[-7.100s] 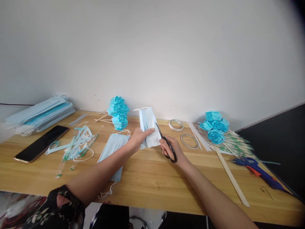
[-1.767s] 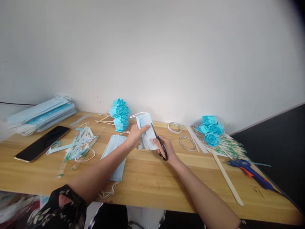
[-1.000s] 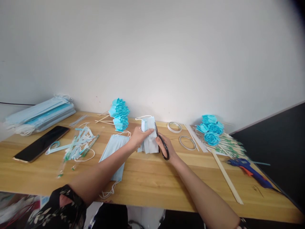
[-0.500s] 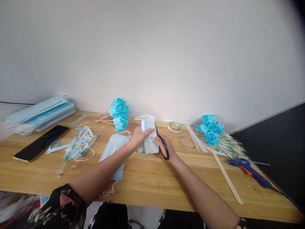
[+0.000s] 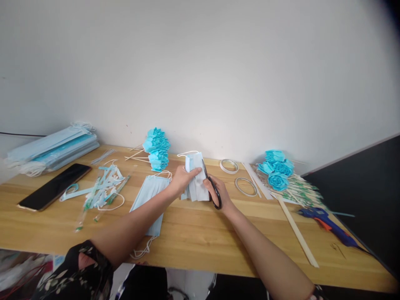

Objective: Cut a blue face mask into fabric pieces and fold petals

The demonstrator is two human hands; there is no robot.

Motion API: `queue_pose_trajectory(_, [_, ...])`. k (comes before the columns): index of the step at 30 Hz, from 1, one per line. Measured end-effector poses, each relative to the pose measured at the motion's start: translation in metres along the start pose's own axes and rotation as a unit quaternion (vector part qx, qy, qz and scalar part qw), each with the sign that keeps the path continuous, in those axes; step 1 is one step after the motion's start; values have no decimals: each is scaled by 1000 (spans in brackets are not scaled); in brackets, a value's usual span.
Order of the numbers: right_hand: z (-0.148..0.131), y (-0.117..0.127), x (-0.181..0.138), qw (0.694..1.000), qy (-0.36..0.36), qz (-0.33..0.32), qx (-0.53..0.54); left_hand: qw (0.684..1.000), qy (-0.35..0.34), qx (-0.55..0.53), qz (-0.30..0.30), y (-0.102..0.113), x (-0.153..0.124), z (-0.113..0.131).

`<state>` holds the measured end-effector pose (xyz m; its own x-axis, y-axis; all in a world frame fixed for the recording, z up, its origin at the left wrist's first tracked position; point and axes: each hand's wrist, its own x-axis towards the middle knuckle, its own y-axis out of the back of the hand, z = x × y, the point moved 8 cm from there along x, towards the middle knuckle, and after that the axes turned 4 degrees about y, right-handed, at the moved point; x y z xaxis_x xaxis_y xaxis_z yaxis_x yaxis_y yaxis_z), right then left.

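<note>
A pale blue and white face mask (image 5: 194, 192) is pinched in my left hand (image 5: 183, 180), thumb across its front, a white ear loop sticking out at the top. My right hand (image 5: 221, 192) grips black-handled scissors (image 5: 216, 199), fingers through the handles. Their blades run upward along the mask's right edge; whether they are parted is hard to see. Beneath my left forearm, more face masks (image 5: 153, 189) lie flat on the wooden table (image 5: 193, 246), partly covered by the arm.
At left are a mask stack (image 5: 56, 146), a phone (image 5: 54, 186) and cut strips (image 5: 106, 185). Blue paper-like flowers (image 5: 158, 148) on sticks lie behind. Rightward are tape rolls (image 5: 229, 171), more blue flowers (image 5: 278, 168), a wooden strip (image 5: 296, 231) and a blue glue gun (image 5: 331, 229).
</note>
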<state>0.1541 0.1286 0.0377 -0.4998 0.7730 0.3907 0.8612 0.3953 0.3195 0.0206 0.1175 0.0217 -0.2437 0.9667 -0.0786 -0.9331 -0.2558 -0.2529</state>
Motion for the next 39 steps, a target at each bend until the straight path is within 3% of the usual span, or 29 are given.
queue_pose_trajectory(39, [0, 1, 0, 1000, -4, 3, -23, 1000, 12, -28, 0, -2, -2, 2])
